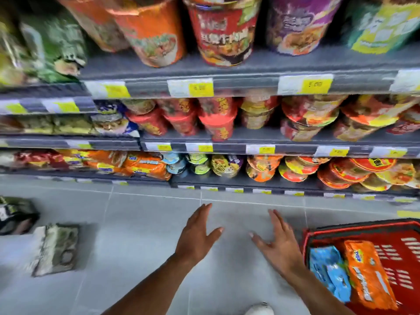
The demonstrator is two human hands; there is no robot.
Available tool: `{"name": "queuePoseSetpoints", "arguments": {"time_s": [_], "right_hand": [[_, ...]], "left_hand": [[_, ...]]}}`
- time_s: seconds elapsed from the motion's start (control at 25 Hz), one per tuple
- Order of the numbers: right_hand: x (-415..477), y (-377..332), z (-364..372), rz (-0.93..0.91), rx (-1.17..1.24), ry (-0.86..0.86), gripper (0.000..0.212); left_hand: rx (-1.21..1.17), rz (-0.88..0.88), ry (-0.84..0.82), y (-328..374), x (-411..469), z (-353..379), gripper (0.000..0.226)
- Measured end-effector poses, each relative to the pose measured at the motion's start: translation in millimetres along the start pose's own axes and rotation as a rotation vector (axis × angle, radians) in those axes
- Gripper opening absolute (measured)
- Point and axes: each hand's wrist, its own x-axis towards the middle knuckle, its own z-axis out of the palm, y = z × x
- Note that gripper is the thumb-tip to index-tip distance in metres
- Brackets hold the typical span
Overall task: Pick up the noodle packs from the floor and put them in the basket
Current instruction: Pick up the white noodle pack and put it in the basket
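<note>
A green-grey noodle pack [56, 250] lies flat on the grey tiled floor at the left. A darker pack [16, 214] lies beyond it at the left edge, partly cut off. The red basket [354, 228] stands on the floor at the lower right and holds a blue pack [329, 271] and an orange pack [368, 273]. My left hand [197, 235] and my right hand [279, 244] hover over bare floor in the middle, fingers spread, both holding nothing. The right hand is just left of the basket rim.
Grey store shelves [250, 85] full of cup noodles and noodle bags run across the whole far side, with yellow price tags on their edges. A white shoe tip [259, 310] shows at the bottom. Grey floor tiles lie between the hands and the lowest shelf.
</note>
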Motion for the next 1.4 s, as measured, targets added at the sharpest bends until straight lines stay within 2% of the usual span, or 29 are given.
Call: {"name": "queuePoseSetpoints", "arguments": {"time_s": [0.28,0.44,0.68,0.8,1.04,1.2,1.4], "right_hand": [[-23,-188,104,-0.284,-0.086,-0.187,0.089],[-57,-287,179,-0.400,-0.119,-0.291,0.090],[-119,-416,278,-0.591,-0.167,-0.476,0.083],[-136,-465,313,-0.640,-0.197,-0.534,0.081],[-136,-548,410,-0.725,-0.307,-0.665,0.079],[-98,-581,485,-0.813,-0.440,-0.758,0.081],[-19,-605,616,-0.741,-0.530,-0.902,0.085]], "left_hand": [[-0.180,-0.203,0.234,-155,-83,-144,0.086],[-0.225,-0.316,0.325,-249,-145,-201,0.110],[-0.360,-0.503,0.455,-366,-231,-268,0.108],[-0.418,-0.598,0.500,-403,-261,-290,0.087],[-0.522,-0.753,0.605,-481,-290,-311,0.078],[-0.607,-0.846,0.635,-533,-269,-306,0.077],[-0.785,-0.996,0.712,-619,-209,-296,0.075]]}}
